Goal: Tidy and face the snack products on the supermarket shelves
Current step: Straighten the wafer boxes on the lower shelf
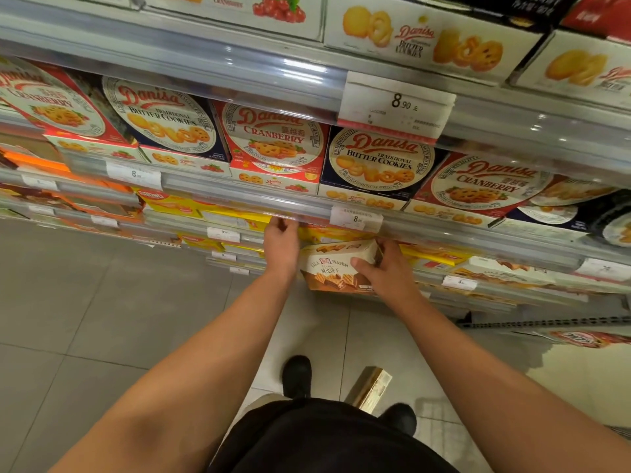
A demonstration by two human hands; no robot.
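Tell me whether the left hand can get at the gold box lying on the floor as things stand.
Probably not right away. The left hand is up at the shelf edge, fingers tucked under the rail, while the gold box lies between the shoes. Nothing blocks the path, but the person would have to let go and bend down.

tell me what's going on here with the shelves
A person is tidying snack shelves in a supermarket. The right hand holds a wafer box at the front of a lower shelf, while the left hand reaches in under the shelf edge beside it; its fingers are hidden. A gold box lies on the floor by the person's shoes.
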